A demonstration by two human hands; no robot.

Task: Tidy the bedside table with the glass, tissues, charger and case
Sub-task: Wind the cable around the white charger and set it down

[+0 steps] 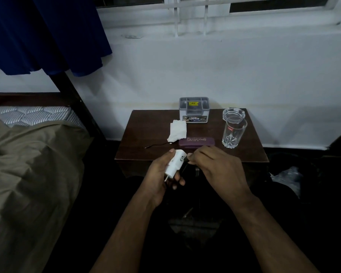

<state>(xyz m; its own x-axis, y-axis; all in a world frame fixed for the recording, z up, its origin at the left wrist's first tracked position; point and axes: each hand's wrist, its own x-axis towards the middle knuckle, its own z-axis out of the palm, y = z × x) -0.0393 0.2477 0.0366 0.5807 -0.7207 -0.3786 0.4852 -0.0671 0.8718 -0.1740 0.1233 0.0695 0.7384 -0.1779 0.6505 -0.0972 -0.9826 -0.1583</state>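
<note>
My left hand [159, 174] grips a white charger plug [174, 164] just in front of the dark wooden bedside table [146, 152]. My right hand [213, 166] pinches the black cable where it meets the plug. The cable's free end [156, 145] lies on the table. A crumpled white tissue [177, 130] lies in the middle. A purple glasses case [197, 141] lies flat beside it. A clear drinking glass [233, 133] stands upright at the right.
A grey plastic organiser box [193, 110] stands at the table's back edge against the white wall. A glass ashtray [233, 114] sits behind the drinking glass. A bed with an olive blanket [28, 164] lies to the left. The floor around is dark.
</note>
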